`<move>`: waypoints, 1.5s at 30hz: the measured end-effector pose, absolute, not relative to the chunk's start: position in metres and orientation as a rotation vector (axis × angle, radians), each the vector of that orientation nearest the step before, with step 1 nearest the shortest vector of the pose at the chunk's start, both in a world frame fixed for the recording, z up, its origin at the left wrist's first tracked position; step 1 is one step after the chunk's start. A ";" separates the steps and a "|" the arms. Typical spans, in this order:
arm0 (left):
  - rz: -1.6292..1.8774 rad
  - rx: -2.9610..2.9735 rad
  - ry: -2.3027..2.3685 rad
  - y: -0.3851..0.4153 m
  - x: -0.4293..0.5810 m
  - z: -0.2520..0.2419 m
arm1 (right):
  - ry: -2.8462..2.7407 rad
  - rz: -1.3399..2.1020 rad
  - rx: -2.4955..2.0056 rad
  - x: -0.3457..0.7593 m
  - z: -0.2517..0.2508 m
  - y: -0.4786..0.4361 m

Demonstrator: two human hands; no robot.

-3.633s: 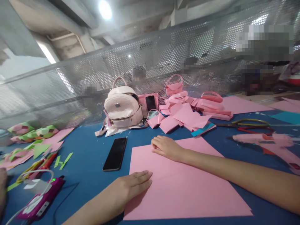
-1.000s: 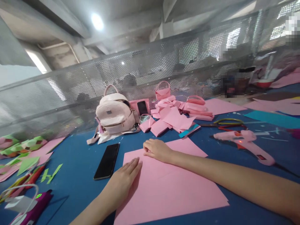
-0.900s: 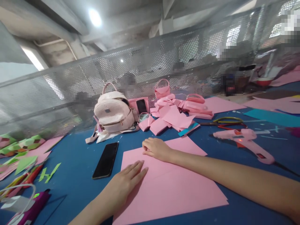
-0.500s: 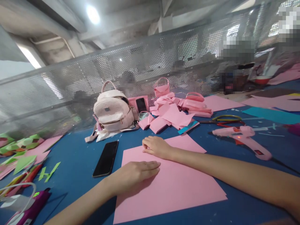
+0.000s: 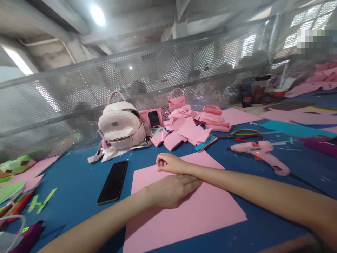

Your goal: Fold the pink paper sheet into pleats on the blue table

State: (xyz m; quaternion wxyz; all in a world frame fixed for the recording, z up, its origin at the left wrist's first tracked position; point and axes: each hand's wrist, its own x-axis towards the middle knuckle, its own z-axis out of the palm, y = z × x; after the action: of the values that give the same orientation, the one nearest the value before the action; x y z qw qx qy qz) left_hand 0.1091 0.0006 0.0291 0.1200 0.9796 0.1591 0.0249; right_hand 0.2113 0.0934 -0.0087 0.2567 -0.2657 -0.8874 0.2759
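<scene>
Pink paper (image 5: 207, 209) seemingly gets smoothed: left hand (image 5: 171, 191) flat, right hand (image 5: 171, 163) curled, grip unclear; next move needs even pressure.

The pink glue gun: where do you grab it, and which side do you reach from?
Probably best by the handle of the pink glue gun, reaching from the near right. It lies on its side on the blue table, handle slanting toward you, dark nozzle pointing left. A red light glows on it, so that tip may be hot.
</scene>
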 end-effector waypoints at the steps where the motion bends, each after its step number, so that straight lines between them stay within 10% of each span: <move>1: 0.077 2.862 0.460 0.003 0.112 0.028 | -2.413 0.761 -0.708 0.211 -0.009 0.095; 32: 0.347 2.611 0.462 0.018 0.192 0.015 | -2.479 0.986 -0.689 0.208 0.005 0.096; 45: 0.072 2.689 0.813 -0.054 0.051 0.035 | -2.135 1.046 -0.754 0.211 0.003 0.084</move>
State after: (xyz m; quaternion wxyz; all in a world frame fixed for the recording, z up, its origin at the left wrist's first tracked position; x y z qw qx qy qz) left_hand 0.0514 -0.0538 0.0353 0.1647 0.9438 0.2854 0.0254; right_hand 0.2114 0.0842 0.0032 0.3181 -0.2867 -0.8115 0.3975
